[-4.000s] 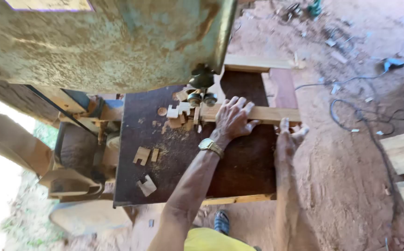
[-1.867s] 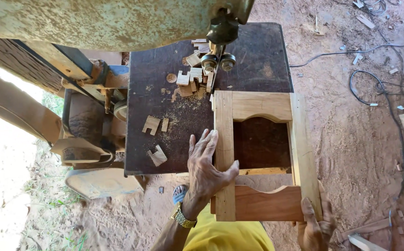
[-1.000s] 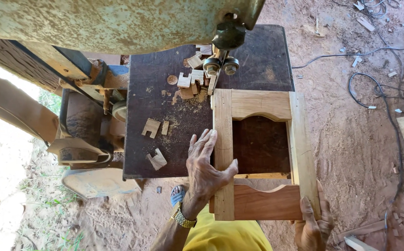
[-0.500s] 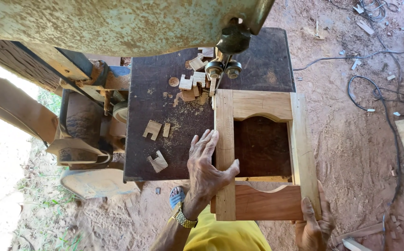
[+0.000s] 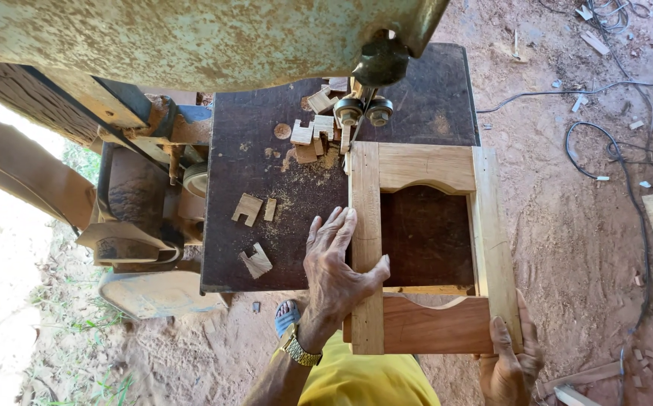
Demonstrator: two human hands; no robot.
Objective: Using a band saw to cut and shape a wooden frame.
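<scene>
Frame [image 5: 424, 248] lies flat on the saw table [image 5: 266, 195], its far-left corner at the blade guide [image 5: 364, 111]. I press my left hand [image 5: 337, 271] spread on its left stile; my right hand [image 5: 510, 361] pinches the near-right corner, fingers kept clear.

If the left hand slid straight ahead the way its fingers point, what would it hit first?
Probably the saw's blade guide, reached along the wooden frame's left rail; the left hand lies flat on it.

Right hand [image 5: 513, 361] cut by bottom edge, saw blade hidden behind guide [image 5: 364, 111], cable [image 5: 627, 162] leaving right edge
</scene>
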